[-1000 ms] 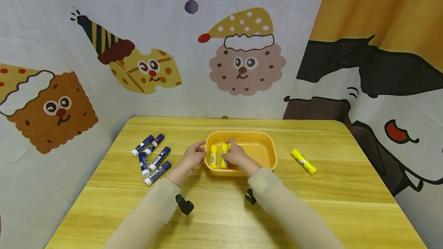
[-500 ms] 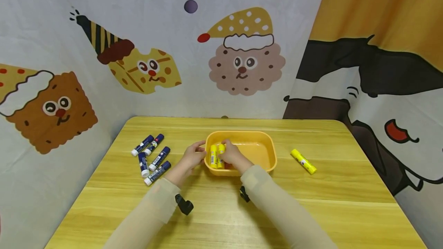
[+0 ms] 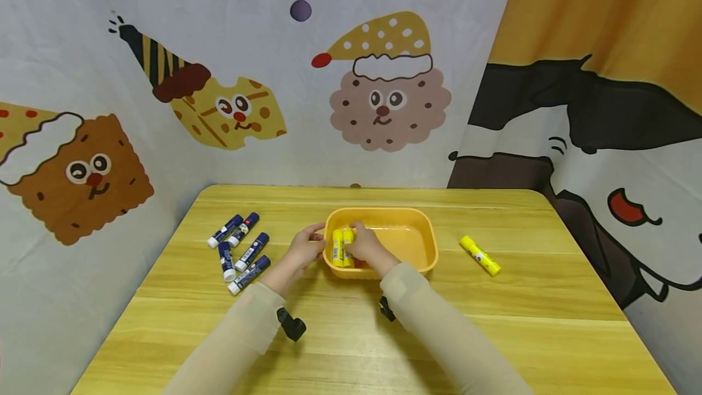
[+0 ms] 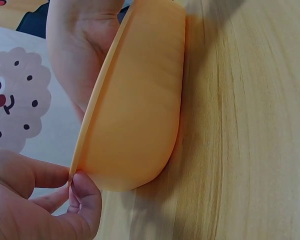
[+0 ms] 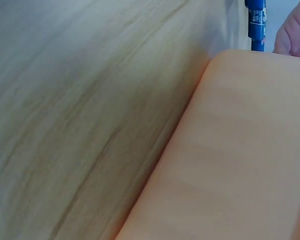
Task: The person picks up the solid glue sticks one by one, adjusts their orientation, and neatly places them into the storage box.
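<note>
An orange plastic tray (image 3: 408, 239) stands on the table, and its left rim is pinched between the thumb and fingers of my left hand (image 3: 307, 245); the left wrist view shows this pinch on the tray wall (image 4: 130, 110) closely. Inside, at the tray's left end, a yellow glue stick (image 3: 337, 250) lies lengthwise. Right beside it is a second yellow glue stick (image 3: 348, 239), which my right hand (image 3: 368, 247) grips from the right, its fingers partly covering it. Something red shows under that hand. A third yellow glue stick (image 3: 480, 255) lies on the table right of the tray.
Several blue glue sticks (image 3: 252, 252) with white ends lie loosely grouped on the table (image 3: 351, 346) left of the tray. A printed cloth (image 3: 307, 163) hangs behind the table and along its sides.
My right hand has moved left inside the tray, bringing the second yellow glue stick up against the first. It has barely moved in the last half second. My left hand stays at the rim.
</note>
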`<action>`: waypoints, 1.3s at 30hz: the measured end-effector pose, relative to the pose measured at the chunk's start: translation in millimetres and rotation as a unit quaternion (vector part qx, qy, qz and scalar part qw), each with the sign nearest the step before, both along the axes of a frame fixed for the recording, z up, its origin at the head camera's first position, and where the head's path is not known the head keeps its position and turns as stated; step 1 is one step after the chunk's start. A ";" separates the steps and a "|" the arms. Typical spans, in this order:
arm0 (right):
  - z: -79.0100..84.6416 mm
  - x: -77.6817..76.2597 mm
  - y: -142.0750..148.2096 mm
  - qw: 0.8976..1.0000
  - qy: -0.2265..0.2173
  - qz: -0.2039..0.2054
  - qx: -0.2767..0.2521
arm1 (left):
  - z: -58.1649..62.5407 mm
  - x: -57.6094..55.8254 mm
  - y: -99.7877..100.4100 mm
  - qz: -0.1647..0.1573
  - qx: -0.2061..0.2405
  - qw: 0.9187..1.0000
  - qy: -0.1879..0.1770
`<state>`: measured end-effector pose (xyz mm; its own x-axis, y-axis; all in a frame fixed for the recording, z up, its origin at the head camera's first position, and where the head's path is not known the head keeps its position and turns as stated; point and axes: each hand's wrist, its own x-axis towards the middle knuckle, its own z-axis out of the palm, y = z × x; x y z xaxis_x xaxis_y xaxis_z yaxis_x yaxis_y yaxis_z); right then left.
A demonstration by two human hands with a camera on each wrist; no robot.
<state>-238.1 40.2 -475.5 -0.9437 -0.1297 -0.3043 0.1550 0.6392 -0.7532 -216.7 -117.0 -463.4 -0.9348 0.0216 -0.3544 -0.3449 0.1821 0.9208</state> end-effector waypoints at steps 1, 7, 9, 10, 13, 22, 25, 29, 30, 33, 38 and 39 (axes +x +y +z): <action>1.0 0.3 0.5 1.000 0.001 0.001 0.001 | 0.1 0.5 0.1 0.000 -0.002 1.000 0.001; 9.2 2.9 7.1 1.000 0.020 0.013 0.005 | 0.7 1.6 0.1 0.003 -0.002 1.000 -0.004; 12.5 3.4 10.4 0.999 0.036 0.023 0.017 | 0.6 1.6 0.1 0.005 -0.002 1.000 -0.006; 14.3 3.8 12.3 0.998 0.046 0.029 0.026 | 0.3 1.7 0.1 0.005 -0.002 1.000 -0.005; 19.9 5.6 18.4 0.995 0.072 0.052 0.040 | -0.1 2.1 -0.1 0.008 -0.003 1.000 -0.005; 28.3 17.4 46.2 0.981 0.152 0.105 0.063 | -1.9 1.6 -0.1 0.005 0.001 1.000 -0.008; 31.5 19.1 57.2 0.971 0.187 0.122 0.083 | -2.1 1.0 0.0 0.007 0.000 1.000 -0.008; 37.1 22.2 72.6 0.955 0.237 0.137 0.114 | -2.2 1.1 0.1 0.009 0.000 1.000 -0.008; 38.5 23.1 76.7 0.951 0.249 0.138 0.119 | -2.3 1.2 0.2 0.009 0.000 1.000 -0.007; 41.2 24.8 90.5 0.941 0.282 0.139 0.124 | -2.5 1.3 0.7 0.009 0.003 1.000 -0.007; 40.1 23.1 119.1 0.931 0.317 0.129 0.130 | -2.2 0.7 0.7 0.010 0.003 1.000 -0.007; 40.0 22.8 125.0 0.930 0.321 0.125 0.131 | -1.9 0.6 0.7 0.010 0.003 1.000 -0.006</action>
<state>-215.3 165.2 -435.4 -0.8918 -0.3709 0.2592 -0.4514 0.7692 -0.4524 -216.0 -116.3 -465.3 -0.9305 0.0061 -0.3661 -0.3599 0.1691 0.9175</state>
